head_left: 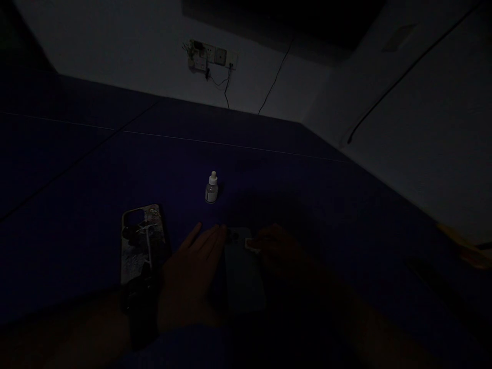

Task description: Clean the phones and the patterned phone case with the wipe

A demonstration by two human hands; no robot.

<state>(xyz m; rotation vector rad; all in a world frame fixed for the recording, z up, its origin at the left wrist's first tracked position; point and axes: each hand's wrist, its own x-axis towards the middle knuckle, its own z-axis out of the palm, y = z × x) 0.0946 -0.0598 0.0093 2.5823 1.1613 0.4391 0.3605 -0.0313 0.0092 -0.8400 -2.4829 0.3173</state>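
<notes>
A smartphone (246, 282) lies with its back and camera lenses facing up on the dark blue surface. Along its left edge rests my left hand (196, 269), open, with fingers stretched out flat; a dark watch is on that wrist. My right hand (279, 248) pinches a small white pad (251, 245) at the phone's upper right, by the cameras. Dim light hides whether the pad is pressed on the glass. Above the phone a small dropper bottle (211, 189) with a white cap stands upright. A patterned phone case (140, 243) lies left of my left hand.
The blue surface (161, 159) runs back to a pale wall with sockets (211, 55) and hanging cables. A dark cable (403, 77) crosses the right wall. A yellowish item (463, 246) lies at the far right edge. The room is very dark.
</notes>
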